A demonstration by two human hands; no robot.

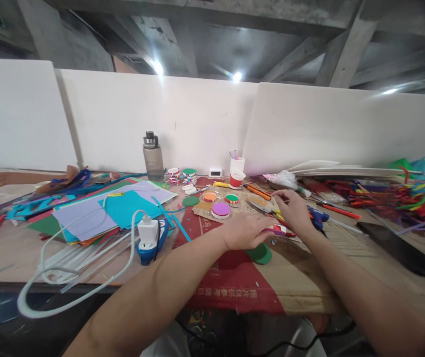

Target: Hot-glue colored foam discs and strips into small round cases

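Observation:
My left hand [247,231] is closed on a small red-and-white piece [279,229], which sticks out past the fingertips. Its exact kind is hard to make out. My right hand [293,210] is raised just beyond, thumb and fingers drawn together; whatever they pinch is too small to see. Scissors [259,206] with yellow handles lie beside the right hand. Below the left hand rests a green disc [260,253]. Farther back sit a purple-topped round piece [220,210], an orange-topped one [209,197] and a green-topped one [232,199].
A power strip [147,252] with a white cable and coloured paper sheets [131,208] lie left. A bottle [153,157], paper cup [237,178] and small clock [215,172] stand at the back. On the right are a blue glue gun [318,216] and a dark flat tray [401,250].

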